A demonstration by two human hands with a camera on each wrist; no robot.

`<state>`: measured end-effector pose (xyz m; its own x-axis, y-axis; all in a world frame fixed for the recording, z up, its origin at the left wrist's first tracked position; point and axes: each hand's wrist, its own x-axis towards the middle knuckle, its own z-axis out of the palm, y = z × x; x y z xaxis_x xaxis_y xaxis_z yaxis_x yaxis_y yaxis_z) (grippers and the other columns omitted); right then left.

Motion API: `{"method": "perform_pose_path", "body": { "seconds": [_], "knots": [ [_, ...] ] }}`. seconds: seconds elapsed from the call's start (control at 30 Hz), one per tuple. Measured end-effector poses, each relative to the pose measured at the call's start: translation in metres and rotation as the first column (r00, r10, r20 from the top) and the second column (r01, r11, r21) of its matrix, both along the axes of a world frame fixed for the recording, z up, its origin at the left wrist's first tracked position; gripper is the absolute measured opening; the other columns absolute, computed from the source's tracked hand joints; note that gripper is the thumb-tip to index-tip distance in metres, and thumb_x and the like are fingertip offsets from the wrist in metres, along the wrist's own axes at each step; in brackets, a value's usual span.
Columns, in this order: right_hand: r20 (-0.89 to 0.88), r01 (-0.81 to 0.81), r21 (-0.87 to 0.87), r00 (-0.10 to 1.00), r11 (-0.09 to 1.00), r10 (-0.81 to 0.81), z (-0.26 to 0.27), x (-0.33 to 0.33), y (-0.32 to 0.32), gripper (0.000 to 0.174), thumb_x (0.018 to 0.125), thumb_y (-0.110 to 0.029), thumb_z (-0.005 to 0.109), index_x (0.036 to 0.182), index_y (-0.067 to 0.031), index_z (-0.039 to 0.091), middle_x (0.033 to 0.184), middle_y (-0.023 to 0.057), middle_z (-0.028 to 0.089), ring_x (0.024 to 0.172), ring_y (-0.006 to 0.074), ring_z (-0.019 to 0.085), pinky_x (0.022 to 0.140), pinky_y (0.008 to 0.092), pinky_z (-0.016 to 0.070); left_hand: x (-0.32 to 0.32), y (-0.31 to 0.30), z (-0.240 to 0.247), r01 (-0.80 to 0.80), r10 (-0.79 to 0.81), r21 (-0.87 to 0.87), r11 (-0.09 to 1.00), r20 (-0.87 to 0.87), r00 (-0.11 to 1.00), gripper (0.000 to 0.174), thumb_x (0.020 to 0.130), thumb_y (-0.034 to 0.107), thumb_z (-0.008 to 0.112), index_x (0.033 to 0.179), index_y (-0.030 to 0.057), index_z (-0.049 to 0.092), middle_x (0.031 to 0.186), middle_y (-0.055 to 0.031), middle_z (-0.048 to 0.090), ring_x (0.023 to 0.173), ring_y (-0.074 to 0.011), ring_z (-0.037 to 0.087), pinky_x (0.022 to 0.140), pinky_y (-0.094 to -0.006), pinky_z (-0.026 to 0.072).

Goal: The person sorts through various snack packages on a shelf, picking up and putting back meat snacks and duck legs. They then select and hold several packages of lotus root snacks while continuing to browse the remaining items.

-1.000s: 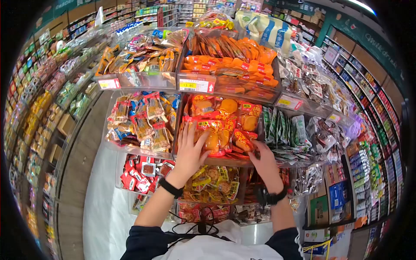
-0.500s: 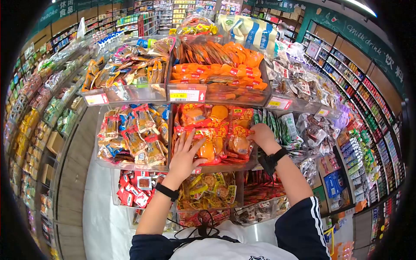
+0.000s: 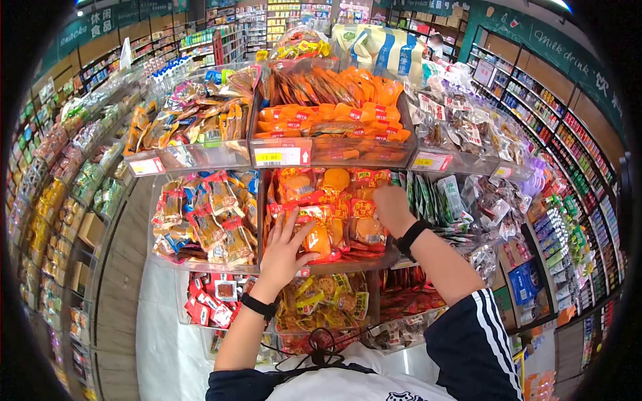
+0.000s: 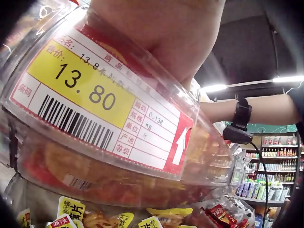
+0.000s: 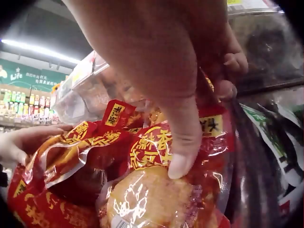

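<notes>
My left hand (image 3: 286,250) rests with spread fingers on red-and-yellow snack packets (image 3: 324,235), each holding a round tan piece in clear film. In the left wrist view its heel (image 4: 164,33) lies over the bin's front edge, the fingers out of sight. At the bin's right side, my right hand (image 3: 392,208) is at the upper part of another such packet (image 5: 147,199). Its thumb (image 5: 183,147) lies on the packet's printed front, while the other fingers (image 5: 228,89) curl by the packet's upper right edge, partly hidden behind the hand.
A price tag (image 4: 95,102) sits on the clear bin's front. Left of the bin is one of brown snack packets (image 3: 212,215); to the right stand green packets (image 3: 438,204). Above is a tier of orange packets (image 3: 334,120), and below are yellow packets (image 3: 324,294).
The right-hand packet, tilted a second ago, now stands straighter beside the others. My right hand has moved from its right edge to its upper part. The left hand stays on its packets.
</notes>
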<state>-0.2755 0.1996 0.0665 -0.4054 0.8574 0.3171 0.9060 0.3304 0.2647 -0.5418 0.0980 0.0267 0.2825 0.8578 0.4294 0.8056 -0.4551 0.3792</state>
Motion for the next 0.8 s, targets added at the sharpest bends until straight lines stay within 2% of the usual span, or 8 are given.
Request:
{"method": "perform_pose_path", "body": {
  "seconds": [0.2,0.3,0.4,0.5,0.53,0.63,0.67,0.8],
  "knots": [
    [-0.195,0.012,-0.067,0.98,0.998,-0.025,-0.008,0.006,0.005,0.008,0.063,-0.009,0.068,0.064,-0.0054,0.061,0.064,0.0136,0.06,0.064,0.0305,0.062,0.056,0.0365,0.0482,0.0,0.001,-0.001,-0.008,0.008,-0.006,1.0,-0.012,1.0,0.065,0.075,0.039,0.068,0.133,0.0266,0.042,0.147,-0.0066,0.022,0.134,-0.0356,0.021,0.103,-0.0495,0.0313],
    [-0.203,0.071,0.127,0.978,0.989,-0.044,-0.021,0.0,0.005,0.005,0.063,-0.011,0.066,0.063,-0.0066,0.064,0.062,0.0138,0.058,0.06,0.0322,0.061,0.057,0.0381,0.0487,0.0,-0.001,-0.002,-0.011,0.012,0.006,1.0,-0.023,1.0,0.064,0.076,0.038,0.067,0.133,0.0266,0.042,0.148,-0.0055,0.021,0.134,-0.0346,0.02,0.103,-0.0492,0.0314],
    [-0.076,0.21,0.011,0.975,0.978,-0.209,-0.03,-0.008,-0.004,0.021,0.065,-0.006,0.064,0.086,-0.0063,0.066,0.081,0.0142,0.061,0.07,0.0313,0.062,0.059,0.0365,0.0501,0.0,-0.001,-0.004,-0.007,0.007,0.017,1.0,-0.03,1.0,0.064,0.076,0.039,0.067,0.134,0.0267,0.041,0.148,-0.0058,0.021,0.134,-0.0353,0.021,0.103,-0.0492,0.031],
    [-0.117,0.085,0.226,0.991,0.97,-0.059,-0.021,-0.017,-0.034,0.05,0.072,-0.003,0.061,0.12,-0.0083,0.05,0.111,0.0182,0.052,0.086,0.0285,0.06,0.062,0.0322,0.051,0.0,-0.001,-0.004,-0.005,0.005,0.018,1.0,-0.03,1.0,0.065,0.076,0.039,0.066,0.134,0.0269,0.04,0.148,-0.0065,0.021,0.134,-0.0362,0.021,0.103,-0.0489,0.0307],
    [-0.062,0.083,0.087,0.995,0.993,-0.078,-0.017,-0.018,-0.034,0.067,0.075,-0.001,0.058,0.136,-0.0102,0.031,0.132,0.0242,0.034,0.107,0.0326,0.051,0.079,0.036,0.0491,0.0,-0.001,-0.004,-0.008,0.008,0.017,1.0,-0.029,1.0,0.065,0.076,0.039,0.066,0.134,0.0271,0.04,0.148,-0.0059,0.02,0.134,-0.0354,0.021,0.103,-0.0487,0.0311],
    [-0.059,-0.049,0.202,0.996,0.978,0.063,-0.02,-0.015,-0.027,0.067,0.078,0.002,0.053,0.139,-0.0097,0.029,0.137,0.0285,0.026,0.117,0.0392,0.042,0.096,0.04,0.0386,0.0,-0.002,-0.006,-0.005,0.006,0.018,1.0,-0.023,1.0,0.066,0.076,0.038,0.067,0.135,0.0272,0.039,0.148,-0.0055,0.02,0.134,-0.0348,0.02,0.103,-0.048,0.0316],
    [-0.094,-0.052,0.069,0.994,0.996,0.058,-0.019,-0.014,-0.022,0.067,0.079,0.0,0.051,0.14,-0.0098,0.026,0.141,0.0312,0.017,0.123,0.0442,0.034,0.106,0.0442,0.025,0.0,-0.001,-0.006,-0.002,0.002,0.024,1.0,-0.021,1.0,0.066,0.076,0.038,0.067,0.135,0.0272,0.039,0.148,-0.0056,0.02,0.134,-0.0349,0.02,0.103,-0.0477,0.0317],
    [0.028,-0.026,0.001,0.999,1.0,0.026,-0.022,-0.011,-0.011,0.07,0.077,-0.008,0.054,0.14,-0.0068,0.024,0.138,0.0333,0.022,0.122,0.0445,0.035,0.106,0.0469,0.0221,0.0,-0.001,-0.005,-0.003,0.003,0.009,1.0,-0.013,1.0,0.067,0.076,0.037,0.067,0.135,0.0271,0.039,0.148,-0.0058,0.021,0.134,-0.0349,0.021,0.103,-0.0469,0.0317]
  ]
}}
